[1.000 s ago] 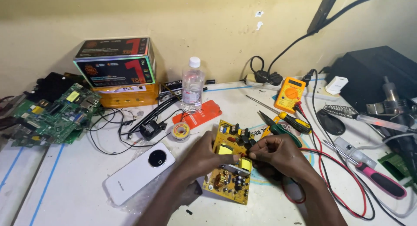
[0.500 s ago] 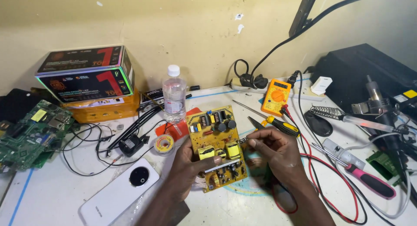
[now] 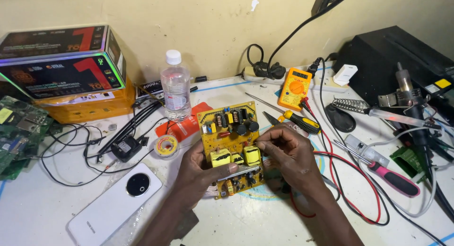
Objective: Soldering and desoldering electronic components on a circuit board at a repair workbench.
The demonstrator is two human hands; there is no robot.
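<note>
At a cluttered white counter (image 3: 265, 222), I hold a yellow rectangular circuit board (image 3: 231, 146) studded with black capacitors and yellow transformers, lifted just above the middle of the work surface and tilted toward my view. My left hand (image 3: 201, 170) grips the board's lower left edge, thumb pressed across its face near a silver heat-sink strip, fingers curled behind it. My right hand (image 3: 288, 154) is closed at the board's right edge, thumb and fingertips pinched together against the side by one yellow transformer; whether anything small sits between those fingertips, I cannot tell.

Just left of the board lie a small round spool of solder (image 3: 166, 145) and a red flat packet (image 3: 185, 125), with a clear plastic bottle with a white cap (image 3: 175, 87) standing upright behind them. A white smartphone with a round black camera ring (image 3: 116, 203) lies face down near my left forearm. A black-and-yellow-handled screwdriver (image 3: 293, 119) rests just beyond my right hand, and an orange digital multimeter (image 3: 295, 87) sits farther back, its red test lead (image 3: 352, 180) looping round to my right. A pink-handled tool (image 3: 392, 177) lies well off to the right, a stack of dark printed boxes (image 3: 61, 69) at far left.
</note>
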